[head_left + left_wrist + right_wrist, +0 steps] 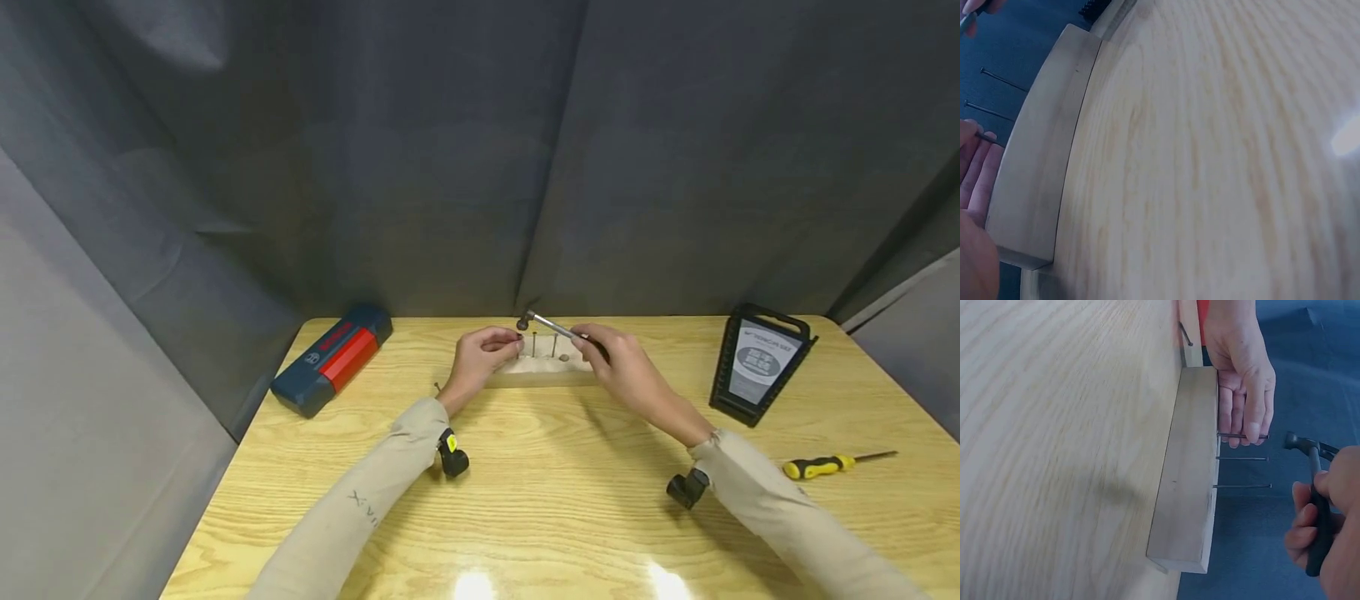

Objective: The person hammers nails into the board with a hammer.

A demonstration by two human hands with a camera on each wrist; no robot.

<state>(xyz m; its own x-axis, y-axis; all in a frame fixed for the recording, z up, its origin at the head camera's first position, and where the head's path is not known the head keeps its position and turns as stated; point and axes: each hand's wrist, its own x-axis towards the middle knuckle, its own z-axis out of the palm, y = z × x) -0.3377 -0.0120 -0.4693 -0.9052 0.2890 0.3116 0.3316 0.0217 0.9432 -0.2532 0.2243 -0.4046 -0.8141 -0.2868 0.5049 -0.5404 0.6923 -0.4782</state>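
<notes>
A pale wooden block (540, 380) lies near the table's back edge. My left hand (480, 358) is at its left part, thumb and fingers pinching an upright nail (1234, 435) whose point meets the block's top. Two more nails, a middle one (1242, 459) and an outer one (1242, 486), stand in the block beside it. My right hand (630, 371) grips a hammer (551, 324) by its dark handle. In the right wrist view the hammer head (1297, 441) is a short gap above the pinched nail's head.
A loose nail (1185, 334) lies left of the block. On the table's left is a blue and red case (330, 358). A black holder with a label (761, 362) and a yellow-black screwdriver (821, 467) lie to the right. Grey curtain (420, 167) hangs behind.
</notes>
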